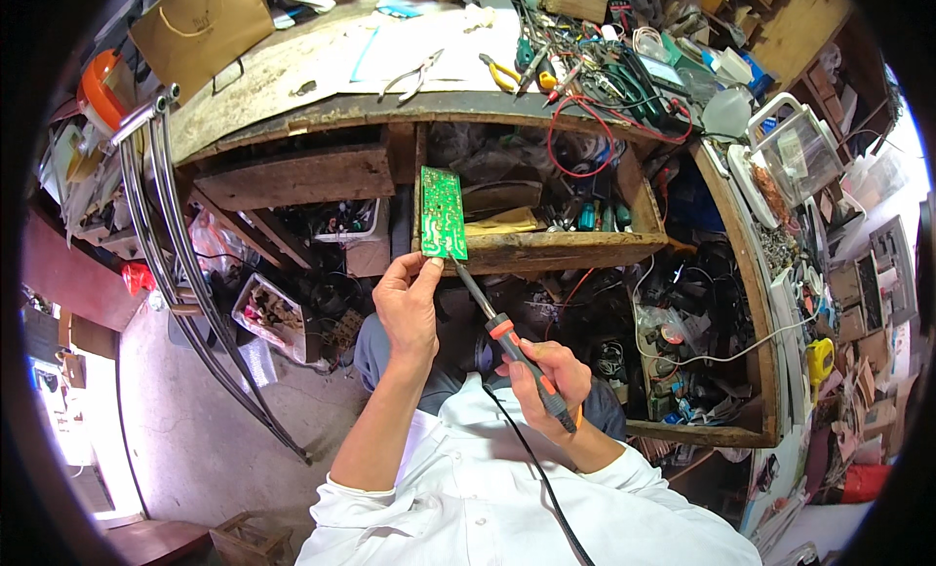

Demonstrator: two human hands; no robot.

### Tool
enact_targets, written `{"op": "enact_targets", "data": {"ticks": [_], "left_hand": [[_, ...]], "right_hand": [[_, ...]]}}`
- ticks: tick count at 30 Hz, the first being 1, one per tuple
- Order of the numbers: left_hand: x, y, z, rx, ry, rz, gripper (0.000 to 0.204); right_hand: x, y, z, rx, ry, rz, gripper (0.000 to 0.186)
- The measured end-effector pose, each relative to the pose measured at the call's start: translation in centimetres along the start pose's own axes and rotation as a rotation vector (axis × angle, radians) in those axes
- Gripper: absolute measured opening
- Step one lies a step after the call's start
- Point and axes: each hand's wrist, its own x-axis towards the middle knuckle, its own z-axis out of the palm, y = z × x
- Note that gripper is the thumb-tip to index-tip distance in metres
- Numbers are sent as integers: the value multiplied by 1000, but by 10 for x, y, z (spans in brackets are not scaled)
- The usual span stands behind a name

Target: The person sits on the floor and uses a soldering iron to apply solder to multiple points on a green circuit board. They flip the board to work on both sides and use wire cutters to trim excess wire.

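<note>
My left hand (409, 308) pinches a long green circuit board (444, 210) by its lower end, holding it up at the front left corner of an open wooden drawer (565, 246). My right hand (546, 381) is closed on the dark grey and orange handle of a soldering iron (515, 347). The iron's tip reaches the bottom edge of the board beside my left fingers; whether it touches cannot be made out. A black cord runs down across the white shirt from near the iron. Inside the drawer lie a yellow item (502, 221) and several screwdrivers (595, 215).
A worktop (244, 117) beyond holds pliers (419, 74), red test leads and a heap of tools. Curved chrome tubing (166, 234) stands at the left, above a box of scraps (273, 312). Cluttered shelves, a white cable and a yellow tape measure (819, 361) lie to the right.
</note>
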Motion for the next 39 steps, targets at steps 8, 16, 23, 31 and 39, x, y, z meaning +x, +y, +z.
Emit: {"op": "enact_targets", "data": {"ticks": [8, 16, 23, 31, 39], "left_hand": [[-2, -1, 3, -33, 3, 19, 12], [2, -5, -2, -19, -12, 23, 13], [1, -2, 0, -32, -1, 24, 13], [2, 4, 3, -20, -12, 21, 13], [10, 1, 20, -62, 87, 60, 14]], "right_hand": [[-11, 8, 12, 123, 116, 46, 29], [-11, 21, 5, 13, -21, -74, 30], [-9, 16, 13, 121, 74, 15, 29], [-6, 12, 6, 100, 29, 5, 27], [15, 6, 8, 348, 133, 139, 23]]}}
